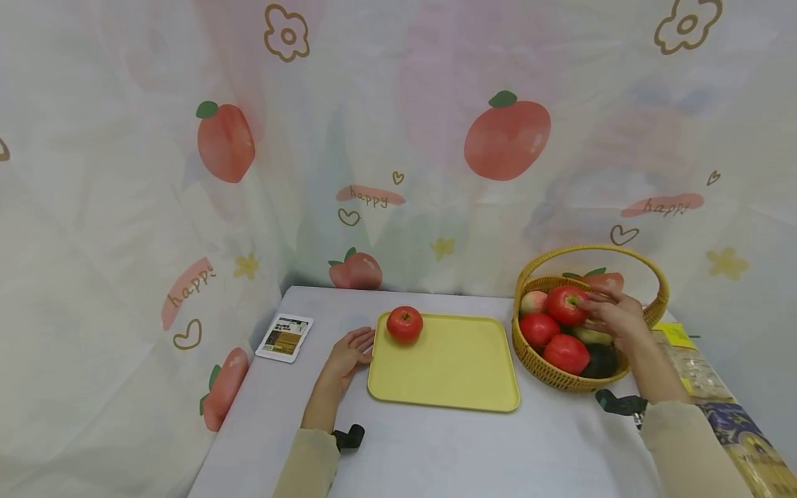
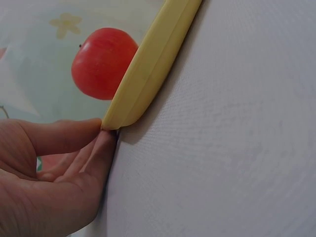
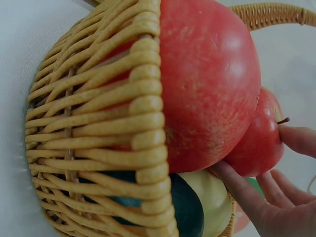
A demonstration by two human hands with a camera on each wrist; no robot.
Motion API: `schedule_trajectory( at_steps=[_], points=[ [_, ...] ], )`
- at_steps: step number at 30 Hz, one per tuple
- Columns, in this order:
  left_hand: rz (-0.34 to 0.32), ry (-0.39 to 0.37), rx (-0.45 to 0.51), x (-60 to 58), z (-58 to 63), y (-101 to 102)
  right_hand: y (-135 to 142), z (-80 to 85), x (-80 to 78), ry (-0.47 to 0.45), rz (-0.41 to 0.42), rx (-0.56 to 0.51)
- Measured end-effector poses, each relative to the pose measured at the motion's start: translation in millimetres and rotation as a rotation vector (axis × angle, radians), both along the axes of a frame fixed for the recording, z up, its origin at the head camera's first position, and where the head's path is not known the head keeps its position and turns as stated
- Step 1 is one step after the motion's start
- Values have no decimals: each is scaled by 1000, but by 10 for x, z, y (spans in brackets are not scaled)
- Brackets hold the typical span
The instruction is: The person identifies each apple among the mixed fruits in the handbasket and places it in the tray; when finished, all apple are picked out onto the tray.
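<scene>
My left hand [image 1: 349, 356] is at the left edge of a yellow tray [image 1: 445, 391]; in the left wrist view its thumb and fingertips meet at the tray's rim and pinch it. A red apple [image 1: 405, 325] sits in the tray's far left corner. On the right, my right hand [image 1: 616, 318] reaches over a wicker basket [image 1: 548, 373] of fruit. Its thumb and fingers grip a red apple [image 3: 259, 138] at the top of the pile, the thumb near the stem. A large red fruit [image 3: 210, 84] is in front of that apple in the right wrist view.
The basket also holds other red fruits [image 1: 565, 354], a dark green one [image 1: 600, 361] and a pale one [image 1: 533, 303], under a tall arched handle [image 1: 591, 247]. A white-framed card [image 1: 284, 337] lies at the left. Packets [image 1: 691, 366] lie beyond the basket, along the right side.
</scene>
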State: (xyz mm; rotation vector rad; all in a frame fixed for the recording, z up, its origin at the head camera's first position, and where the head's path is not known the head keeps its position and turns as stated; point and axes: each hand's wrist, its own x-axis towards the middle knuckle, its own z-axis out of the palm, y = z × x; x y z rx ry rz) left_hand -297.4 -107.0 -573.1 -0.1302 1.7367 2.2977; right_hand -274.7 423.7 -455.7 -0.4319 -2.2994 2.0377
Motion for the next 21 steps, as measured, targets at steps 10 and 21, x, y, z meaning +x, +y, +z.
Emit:
schedule_trajectory(
  at_steps=[10,21],
  points=[
    [-3,1,0,21,4,-11,-47,46,37,-21,-90,-129],
    [-14,1,30,-8,1,-22,-87,216,112,-43,-142,-175]
  ],
)
